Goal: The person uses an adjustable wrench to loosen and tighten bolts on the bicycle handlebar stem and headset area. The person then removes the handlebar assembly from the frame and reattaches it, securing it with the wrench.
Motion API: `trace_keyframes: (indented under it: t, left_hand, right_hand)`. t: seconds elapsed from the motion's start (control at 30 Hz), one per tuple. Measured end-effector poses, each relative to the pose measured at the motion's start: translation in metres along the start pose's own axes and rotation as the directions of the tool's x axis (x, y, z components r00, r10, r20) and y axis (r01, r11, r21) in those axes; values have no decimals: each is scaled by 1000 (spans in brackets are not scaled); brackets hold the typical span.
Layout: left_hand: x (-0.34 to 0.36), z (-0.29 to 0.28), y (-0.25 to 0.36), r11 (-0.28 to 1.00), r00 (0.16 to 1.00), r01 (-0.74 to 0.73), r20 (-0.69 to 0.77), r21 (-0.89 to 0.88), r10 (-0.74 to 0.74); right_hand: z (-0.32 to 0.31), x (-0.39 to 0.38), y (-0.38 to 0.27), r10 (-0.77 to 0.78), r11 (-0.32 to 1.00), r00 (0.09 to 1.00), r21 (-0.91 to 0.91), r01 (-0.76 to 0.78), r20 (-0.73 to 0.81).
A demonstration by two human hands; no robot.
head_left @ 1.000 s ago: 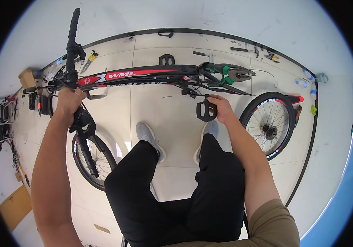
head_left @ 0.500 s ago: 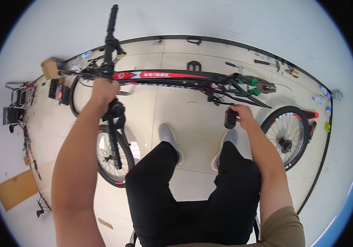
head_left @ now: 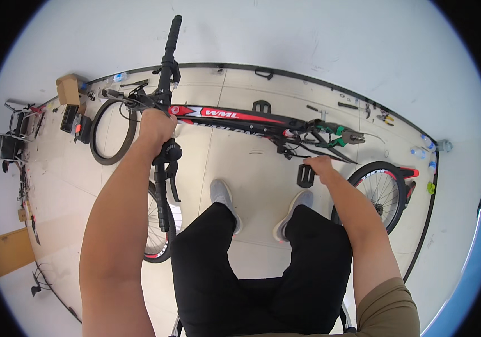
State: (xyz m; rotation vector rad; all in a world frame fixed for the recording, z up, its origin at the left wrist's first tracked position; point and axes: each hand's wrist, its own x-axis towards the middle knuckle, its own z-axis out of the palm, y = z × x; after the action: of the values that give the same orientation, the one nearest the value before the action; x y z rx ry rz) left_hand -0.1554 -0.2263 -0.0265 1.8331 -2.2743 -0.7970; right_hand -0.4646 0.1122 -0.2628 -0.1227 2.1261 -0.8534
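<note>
A black and red bicycle frame [head_left: 235, 115] stretches from left to right in front of me, without wheels fitted. My left hand [head_left: 158, 130] is closed around the middle of the handlebar [head_left: 165, 84], close to the stem. The handlebar's two grips point away from me and toward me. At the frame's near side, my right hand [head_left: 320, 166] has its fingers closed on the edge of a black pedal [head_left: 306, 176]. The crank arm behind those fingers is mostly hidden. Past the frame the opposite pedal [head_left: 262, 106] shows. Green parts [head_left: 335, 130] sit at the frame's rear end.
One wheel [head_left: 379, 188] with a sprocket cluster lies at the right, another [head_left: 159, 241] near my left knee. A loose tyre [head_left: 111, 132] is at the left. Along the far wall lie a hammer [head_left: 355, 105], pliers [head_left: 385, 117] and several bottles. Cardboard box [head_left: 71, 90] at the far left.
The view has shifted, and the handlebar's far end leans more to the right. The pedal at my right hand now shows its flat face. Both hands keep their holds.
</note>
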Motion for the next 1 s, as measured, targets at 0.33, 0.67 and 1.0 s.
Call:
trace_keyframes:
  t: [0.33,0.67,1.0]
  left_hand:
    - [11,4,-10,986,994,-89,82,138,79]
    - [-1,11,15,999,994,-36,108,38,32]
    - [4,-4,8,848,957,-282,195,448,216]
  right_hand:
    - [34,-22,-20,271,935,928,300,-190,-254]
    - [-25,58,70,-44,931,980,-347,112,197]
    - [25,24,16,177,977,969,153,-151,-175]
